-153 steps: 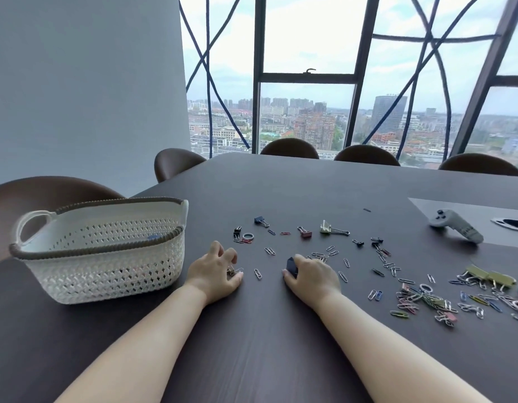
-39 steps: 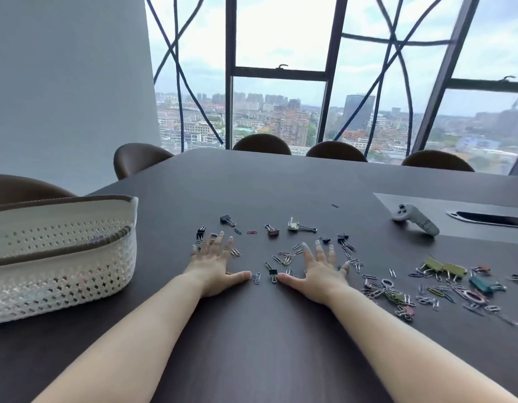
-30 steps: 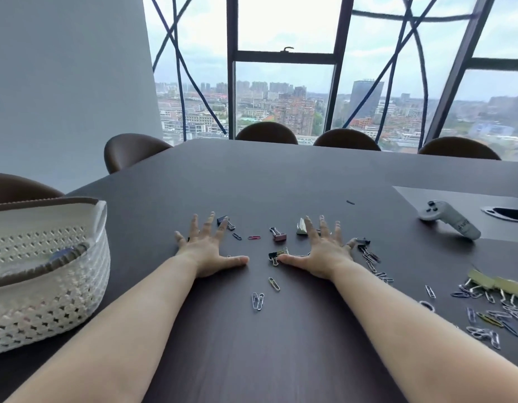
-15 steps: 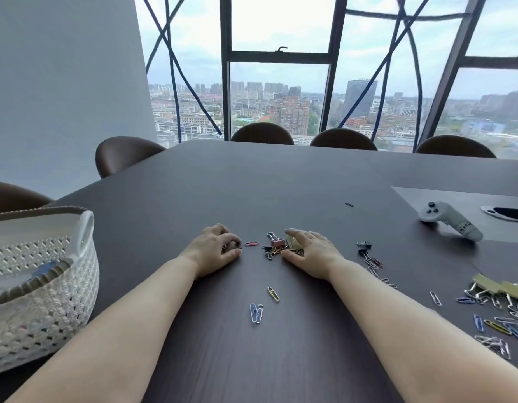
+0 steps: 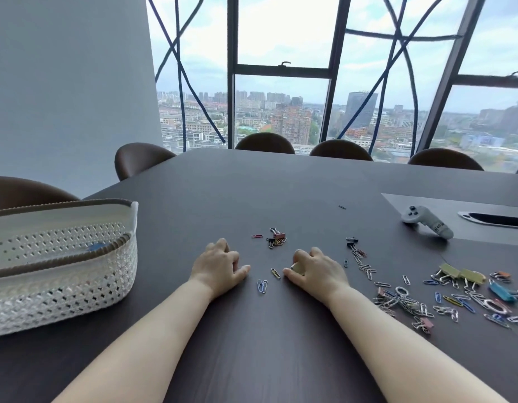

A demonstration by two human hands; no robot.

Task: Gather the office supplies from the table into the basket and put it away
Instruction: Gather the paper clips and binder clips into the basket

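left hand (image 5: 217, 269): knuckles up on the desk (image 5: 252, 344), fingers curled under into a loose fist, thumb tip stretched out flat toward the right; whether anything lies inside the curl cannot be told.
right hand (image 5: 317, 269): knuckles up, fingers bent and closed round a small pale-yellow clip (image 5: 297, 268) that shows between thumb and forefinger; thumb tip touches the desk.
loose paper clips between the hands: a yellow one (image 5: 275, 272) just beside the right thumb, a blue pair (image 5: 262, 285) nearer the near edge; neither touched.
small cluster (image 5: 276, 238): a pink binder clip with a few dark and gold clips, beyond both hands toward the far edge, apart from the fingers.
large scatter (image 5: 444, 298): coloured paper clips, yellow-green and teal binder clips, spread toward the right edge, to the right of the right forearm.
basket (image 5: 63, 274): white woven, brown-rimmed, standing upright by the left edge, well apart from the left hand; something blue shows inside through the weave.
controller (image 5: 426, 221): grey, lying on the inset panel near the far right.
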